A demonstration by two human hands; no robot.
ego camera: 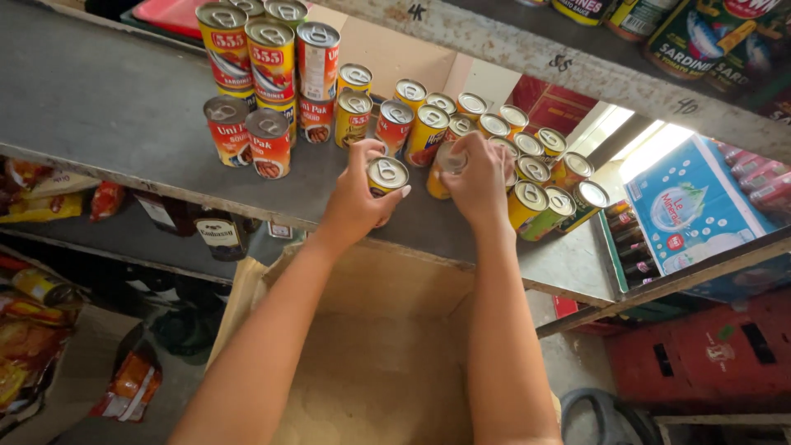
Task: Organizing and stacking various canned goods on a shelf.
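My left hand (pixel 356 198) grips a small yellow tin can with a ring-pull lid (pixel 386 175) at the front of a grey shelf (pixel 107 107). Beside it, my right hand (pixel 479 183) holds another yellow can (pixel 446 163), mostly hidden by the fingers. Both hands are just in front of a cluster of several upright yellow and red cans (pixel 527 152). A stacked group of taller red and yellow cans (pixel 270 62) stands to the left.
An open cardboard box (pixel 371 346) sits below my arms. Lower shelves at left hold dark bottles (pixel 216 233) and snack packets (pixel 33 330). A blue pack of water bottles (pixel 688 206) and red crates (pixel 700 354) are at right.
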